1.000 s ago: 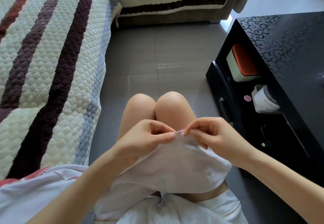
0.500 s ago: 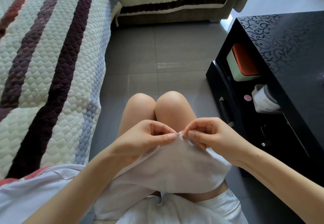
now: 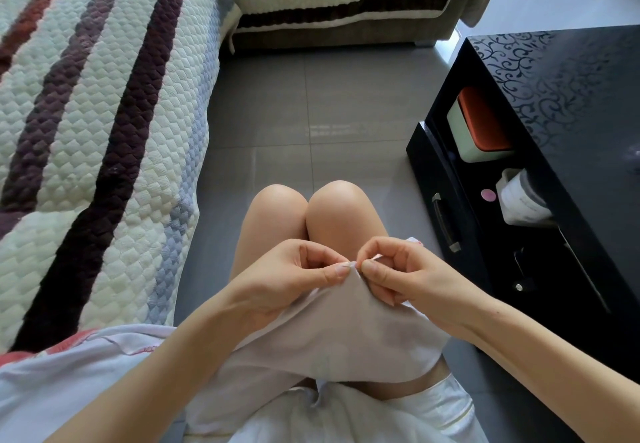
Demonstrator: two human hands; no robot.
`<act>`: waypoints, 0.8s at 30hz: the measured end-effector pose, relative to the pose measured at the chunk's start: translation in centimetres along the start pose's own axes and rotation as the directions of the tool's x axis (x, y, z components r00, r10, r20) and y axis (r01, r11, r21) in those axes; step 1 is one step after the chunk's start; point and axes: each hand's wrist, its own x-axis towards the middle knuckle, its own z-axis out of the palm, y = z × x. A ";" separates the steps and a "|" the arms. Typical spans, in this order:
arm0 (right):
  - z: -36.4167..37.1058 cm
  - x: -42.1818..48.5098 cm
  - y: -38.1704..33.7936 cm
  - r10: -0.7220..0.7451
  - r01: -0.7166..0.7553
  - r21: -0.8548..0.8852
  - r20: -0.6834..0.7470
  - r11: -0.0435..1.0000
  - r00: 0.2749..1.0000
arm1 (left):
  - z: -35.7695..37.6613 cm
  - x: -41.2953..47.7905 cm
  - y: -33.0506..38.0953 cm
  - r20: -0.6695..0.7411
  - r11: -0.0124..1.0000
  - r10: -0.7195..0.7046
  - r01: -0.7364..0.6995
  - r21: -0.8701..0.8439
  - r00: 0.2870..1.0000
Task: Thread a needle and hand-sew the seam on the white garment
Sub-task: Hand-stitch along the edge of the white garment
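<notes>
The white cloth point(image 3: 339, 335) lies over the lap, low in the middle. The left hand point(image 3: 294, 278) pinches its top edge. The right hand point(image 3: 408, 278) pinches the tiny needle point(image 3: 346, 264) there. One slip could prick a thumb.

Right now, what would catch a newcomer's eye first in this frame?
The left hand and right hand meet at center, both pinching the top edge of the white garment over the lap. A striped quilted cover fills the left; a glossy black table stands right.
</notes>
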 end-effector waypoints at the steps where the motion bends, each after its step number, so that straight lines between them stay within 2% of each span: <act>1: -0.1 0.0 0.1 0.004 -0.004 -0.030 -0.005 1.000 1.000 | 0.0 0.0 0.0 -0.010 1.000 0.008 -0.008 0.007 1.000; 5: -1.4 -0.5 0.0 -0.047 0.020 -0.249 -0.105 0.968 0.993 | 0.0 -0.2 0.2 -0.039 1.000 0.014 -0.015 -0.027 0.999; 7: -1.2 -0.6 0.1 -0.100 0.057 -0.299 -0.131 0.953 0.986 | 0.2 -0.2 0.2 -0.047 0.999 0.021 -0.022 -0.031 0.999; 14: 0.7 0.1 0.1 -0.231 0.176 -0.263 -0.196 0.949 0.953 | 0.5 0.4 0.8 -0.067 0.997 0.069 -0.066 0.049 0.995; 18: 0.6 0.0 0.0 -0.282 0.201 -0.344 -0.205 0.917 0.937 | 0.7 0.4 0.4 -0.070 0.996 0.076 -0.073 0.044 0.995; 20: 0.4 -0.3 0.2 -0.402 0.224 -0.556 -0.220 0.800 0.889 | 0.7 0.4 0.4 -0.076 0.995 0.086 -0.081 0.064 0.993; 22: 0.5 -0.7 0.1 -0.599 0.222 -0.805 -0.194 0.549 0.777 | 0.6 0.4 0.3 -0.074 0.993 0.092 -0.086 0.084 0.993; 24: 0.7 -0.5 -0.4 -0.737 0.212 -0.917 -0.117 0.337 0.666 | 0.6 0.3 0.5 -0.055 0.992 0.088 -0.083 0.091 0.995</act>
